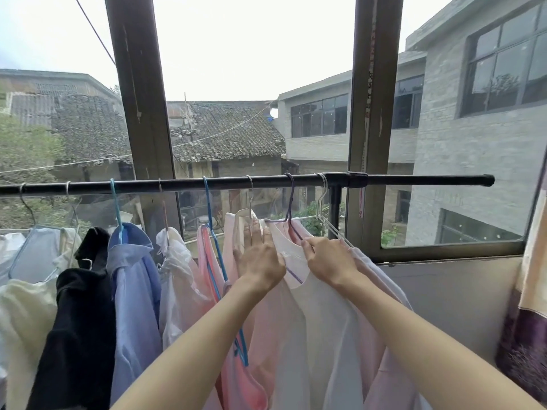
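A black rail (207, 182) runs across the window, and everything hangs from it. Under its right half, just left of the rail's upright post, a white garment (319, 321) hangs on a purple hanger (291, 202) whose hook sits over the rail. Both hands are on this garment, below the rail. The left hand (260, 258) lies with its fingers straight and pointing up toward the rail, flat against the fabric at the garment's shoulder — touching, not clasping. The right hand (328, 258) has its fingers curled and pinches the neckline of the white garment beside the sloping arm of the purple hanger. Further left along the rail, touching the left hand's fingertips, hangs a cream garment (242, 220). Next comes a pink garment (207, 255) on a blue hanger (211, 220), then a blue shirt (133, 276) and a black garment (80, 306). Close by the post, pale wire hangers (324, 199) hook over the rail. A patterned curtain (529, 276) hangs below the rail's far right end.
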`<state>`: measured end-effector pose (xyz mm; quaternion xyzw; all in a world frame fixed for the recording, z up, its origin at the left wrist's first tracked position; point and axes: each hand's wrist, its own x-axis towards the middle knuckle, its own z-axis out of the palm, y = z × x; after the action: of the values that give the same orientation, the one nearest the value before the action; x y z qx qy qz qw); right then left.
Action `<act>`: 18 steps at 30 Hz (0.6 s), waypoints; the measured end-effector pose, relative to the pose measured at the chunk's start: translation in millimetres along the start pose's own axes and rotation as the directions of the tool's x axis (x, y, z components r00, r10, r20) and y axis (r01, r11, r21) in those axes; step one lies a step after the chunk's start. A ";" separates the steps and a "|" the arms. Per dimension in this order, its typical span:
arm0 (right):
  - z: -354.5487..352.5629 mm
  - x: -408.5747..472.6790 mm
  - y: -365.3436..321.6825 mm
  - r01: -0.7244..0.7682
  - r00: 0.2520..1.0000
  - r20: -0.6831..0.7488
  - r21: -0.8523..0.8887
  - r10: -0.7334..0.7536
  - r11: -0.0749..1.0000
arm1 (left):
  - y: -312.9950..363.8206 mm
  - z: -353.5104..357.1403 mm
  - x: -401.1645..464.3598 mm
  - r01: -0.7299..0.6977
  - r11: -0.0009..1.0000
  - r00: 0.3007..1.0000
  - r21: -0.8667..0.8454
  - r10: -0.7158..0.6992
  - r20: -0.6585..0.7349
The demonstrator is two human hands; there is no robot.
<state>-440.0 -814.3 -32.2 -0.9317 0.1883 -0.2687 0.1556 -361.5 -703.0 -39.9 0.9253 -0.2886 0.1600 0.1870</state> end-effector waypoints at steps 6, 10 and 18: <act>-25.5 1.8 22.1 -0.050 0.953 -0.304 -0.228 -0.022 0.972 | 19.0 1.4 -1.2 -0.225 0.973 0.959 0.048 0.229 -0.164; -28.0 0.8 40.7 -0.150 0.989 -0.036 -0.236 0.146 0.960 | 32.2 8.4 -3.9 -0.367 0.929 0.930 -0.038 0.366 -0.034; -24.7 6.3 40.4 -0.255 0.967 -0.016 0.019 0.255 0.967 | 36.2 7.6 -1.7 -0.375 0.926 0.925 -0.040 0.377 0.047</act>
<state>-459.6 -857.4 -25.3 -0.8960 0.3056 -0.2567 0.1949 -382.9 -733.2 -38.2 0.8539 -0.4678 0.1638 0.1590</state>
